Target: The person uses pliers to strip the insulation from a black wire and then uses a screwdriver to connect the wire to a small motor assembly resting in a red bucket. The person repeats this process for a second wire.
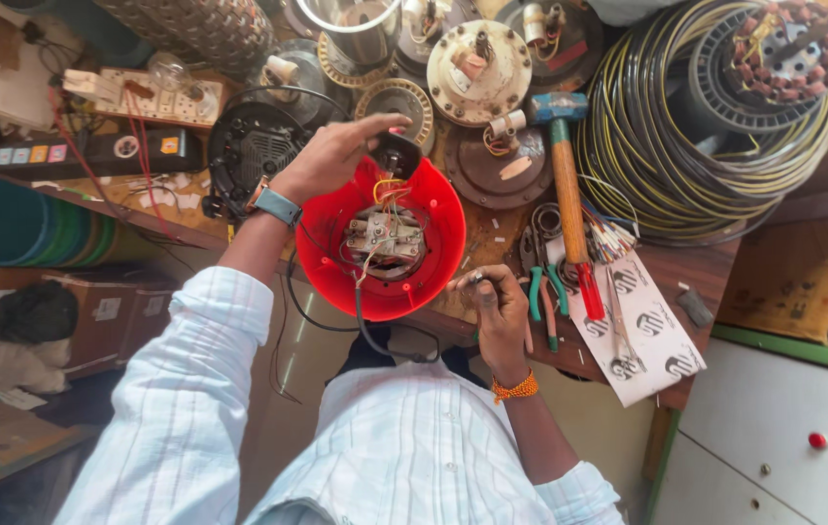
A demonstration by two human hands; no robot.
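A round red plastic housing (433, 209) lies open on the workbench edge, with a metal terminal block and coloured wires (385, 236) inside. My left hand (331, 156) reaches over its far rim and pinches a small black part (397, 154) attached to yellow and red wires. My right hand (494, 301) rests at the housing's near right rim, fingers closed on a thin tool or wire end (473, 279). A black cable (375, 335) hangs from the housing toward my lap.
A hammer with a wooden handle (566, 185), pliers and screwdrivers (548, 292) lie right of the housing. Motor covers (479, 70) and a large wire coil (667, 146) crowd the bench's back. A power strip (93, 151) sits at left, a paper sheet (652, 335) at right.
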